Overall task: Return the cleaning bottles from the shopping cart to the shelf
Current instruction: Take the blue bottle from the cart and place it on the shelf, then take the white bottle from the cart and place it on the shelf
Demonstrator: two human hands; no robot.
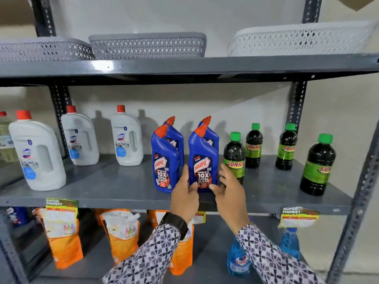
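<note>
Standing upright at centre frame, the front-right Harpic bottle (pixel 203 158) rests on the middle shelf (pixel 123 181) near its front edge, long axis vertical. Both hands bracket its base: left hand (pixel 184 193) against the left side, right hand (pixel 227 187) against the right, fingers loosely curled around it rather than clamped. Neither hand is nearer. Judgement: placement looks almost complete; remaining move is a straight withdrawal toward lower frame. The Sunny bottle (pixel 234 156) stands just beside the right hand.

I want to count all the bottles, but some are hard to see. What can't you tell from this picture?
- Head view: rear Harpic bottles, mostly hidden behind the front ones.
- Leftmost bottle, cut off by the frame edge.
- Shopping cart: out of view.
- Front Harpic bottle base, covered by left hand and right hand.
- Shelf tags: too blurred.
</note>
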